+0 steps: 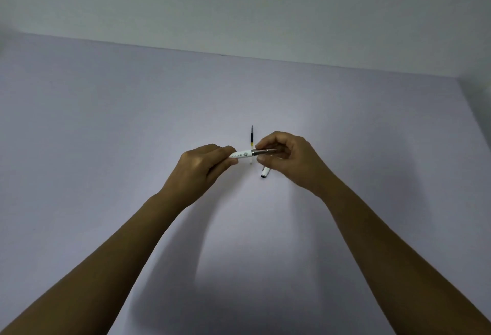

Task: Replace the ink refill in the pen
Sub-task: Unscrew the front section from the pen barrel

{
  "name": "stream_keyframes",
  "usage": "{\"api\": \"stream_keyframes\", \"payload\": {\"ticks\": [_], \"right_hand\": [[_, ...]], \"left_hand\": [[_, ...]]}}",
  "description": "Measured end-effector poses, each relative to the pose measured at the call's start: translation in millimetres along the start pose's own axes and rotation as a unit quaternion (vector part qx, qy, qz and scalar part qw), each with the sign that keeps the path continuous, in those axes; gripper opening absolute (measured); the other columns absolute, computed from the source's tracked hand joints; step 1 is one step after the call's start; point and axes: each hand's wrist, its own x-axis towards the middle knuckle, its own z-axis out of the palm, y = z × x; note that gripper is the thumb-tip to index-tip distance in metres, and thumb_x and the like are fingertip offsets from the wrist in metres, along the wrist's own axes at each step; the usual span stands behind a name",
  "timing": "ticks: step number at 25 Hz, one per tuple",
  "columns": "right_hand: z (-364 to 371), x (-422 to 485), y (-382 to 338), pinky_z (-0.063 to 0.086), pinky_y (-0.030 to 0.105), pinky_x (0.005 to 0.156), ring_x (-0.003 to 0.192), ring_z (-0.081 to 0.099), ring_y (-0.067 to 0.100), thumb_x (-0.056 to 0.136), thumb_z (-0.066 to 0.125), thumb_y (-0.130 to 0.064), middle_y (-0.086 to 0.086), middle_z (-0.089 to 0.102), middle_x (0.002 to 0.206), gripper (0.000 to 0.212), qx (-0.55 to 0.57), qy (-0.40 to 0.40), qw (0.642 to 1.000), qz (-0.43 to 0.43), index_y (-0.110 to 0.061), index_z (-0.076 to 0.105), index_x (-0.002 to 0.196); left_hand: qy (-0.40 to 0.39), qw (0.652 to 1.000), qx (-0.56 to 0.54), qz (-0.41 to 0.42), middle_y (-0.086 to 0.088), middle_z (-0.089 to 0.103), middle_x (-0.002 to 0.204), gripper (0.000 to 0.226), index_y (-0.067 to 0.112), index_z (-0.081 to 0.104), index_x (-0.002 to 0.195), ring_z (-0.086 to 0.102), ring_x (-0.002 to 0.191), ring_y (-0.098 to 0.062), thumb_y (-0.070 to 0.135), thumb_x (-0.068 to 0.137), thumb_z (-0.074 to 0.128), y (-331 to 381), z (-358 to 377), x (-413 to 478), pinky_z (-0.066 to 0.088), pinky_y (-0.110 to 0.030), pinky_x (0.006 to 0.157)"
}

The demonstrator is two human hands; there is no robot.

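I hold a white pen barrel [242, 154] with dark print level above the table, its left end inside my left hand [202, 168]. My right hand [288, 160] pinches the metal tip section [263, 151] at the barrel's right end. An ink refill [251, 136], dark with a yellowish lower part, lies on the table just behind the pen, pointing away from me and partly hidden by the barrel. A white pen cap [265, 173] with a dark end lies on the table under my right hand.
The table [132, 135] has a pale lilac surface that ends at a white wall [239, 7] behind. Its right edge shows at the far right.
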Motion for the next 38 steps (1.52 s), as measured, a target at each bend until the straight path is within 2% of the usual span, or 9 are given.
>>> {"api": "stream_keyframes", "payload": {"ticks": [5,9,12,17,20,26,30,34,38], "right_hand": [[2.8,1.9,0.7,0.045,0.011,0.059,0.066,0.064,-0.004,0.085,0.064,-0.035,-0.013,0.069,0.070,0.012,-0.040,0.024,0.999,0.021,-0.024,0.068,0.081],[1.1,2.3,0.9,0.050,0.008,0.074,0.083,0.065,-0.005,0.078,0.072,-0.030,-0.015,0.067,0.090,0.017,0.022,0.017,0.999,0.021,-0.034,0.063,0.091],[2.6,2.8,1.0,0.045,0.004,0.060,0.068,0.066,0.000,0.084,0.060,-0.045,-0.013,0.069,0.076,0.012,-0.016,0.036,0.998,0.039,-0.033,0.064,0.083],[-2.2,3.5,-0.4,0.047,0.009,0.067,0.072,0.066,-0.003,0.079,0.072,-0.011,-0.012,0.071,0.079,0.020,0.052,0.010,0.999,0.013,-0.030,0.066,0.080],[-3.2,2.9,1.3,0.054,0.016,0.076,0.083,0.068,0.001,0.075,0.076,-0.019,-0.008,0.070,0.091,0.028,0.067,-0.001,0.998,0.022,-0.036,0.064,0.094],[1.1,3.1,6.5,0.047,0.008,0.063,0.071,0.065,-0.005,0.082,0.069,-0.017,-0.021,0.071,0.074,0.014,0.081,0.023,0.996,0.035,-0.031,0.069,0.085],[-3.1,4.1,12.6,0.051,0.017,0.081,0.084,0.066,0.001,0.084,0.066,-0.013,-0.014,0.072,0.081,0.017,0.253,0.032,0.965,0.065,-0.029,0.073,0.083],[-9.7,10.5,25.5,0.054,0.014,0.070,0.085,0.071,0.004,0.086,0.064,-0.014,-0.008,0.076,0.080,0.015,0.416,0.130,0.892,0.124,-0.024,0.073,0.080],[-8.0,13.1,59.7,0.054,0.017,0.074,0.077,0.069,0.005,0.087,0.064,-0.012,-0.004,0.072,0.082,0.020,0.338,0.230,0.886,0.219,-0.014,0.068,0.106]], "left_hand": [[-0.002,1.000,0.002,0.000,-0.010,0.061,0.065,0.019,0.006,0.067,0.095,0.050,0.055,-0.023,0.020,0.089,0.056,-1.2,0.2,0.0,0.040,-0.031,0.050],[0.004,1.000,-0.001,-0.005,-0.010,0.060,0.063,0.018,0.006,0.068,0.095,0.049,0.054,-0.022,0.020,0.088,0.057,-2.5,0.7,-0.7,0.038,-0.030,0.051],[0.006,1.000,-0.001,-0.003,-0.010,0.060,0.063,0.018,0.005,0.068,0.094,0.049,0.053,-0.023,0.019,0.088,0.058,-3.1,1.3,0.8,0.037,-0.029,0.050],[0.010,1.000,-0.010,-0.005,-0.009,0.057,0.061,0.016,0.006,0.068,0.094,0.046,0.052,-0.020,0.017,0.087,0.059,-5.2,1.2,1.6,0.035,-0.025,0.050],[0.008,1.000,-0.012,-0.006,-0.007,0.058,0.061,0.016,0.007,0.068,0.095,0.044,0.053,-0.015,0.017,0.087,0.060,-6.6,1.4,0.6,0.033,-0.021,0.051],[0.021,1.000,-0.021,-0.011,-0.006,0.057,0.060,0.016,0.007,0.069,0.095,0.043,0.057,-0.015,0.018,0.086,0.060,-9.1,5.6,-0.4,0.031,-0.018,0.052],[0.039,0.998,-0.033,-0.027,-0.006,0.059,0.059,0.016,0.007,0.069,0.095,0.045,0.058,-0.016,0.018,0.086,0.060,-14.2,7.4,-3.0,0.035,-0.022,0.051],[0.043,0.997,-0.039,-0.048,-0.006,0.059,0.058,0.017,0.009,0.068,0.094,0.048,0.052,-0.018,0.021,0.087,0.058,-18.9,9.9,-6.1,0.039,-0.030,0.051],[0.066,0.991,-0.081,-0.085,-0.005,0.061,0.058,0.014,0.011,0.068,0.091,0.052,0.055,-0.017,0.020,0.087,0.058,-19.5,11.2,-8.5,0.041,-0.024,0.053]]}}
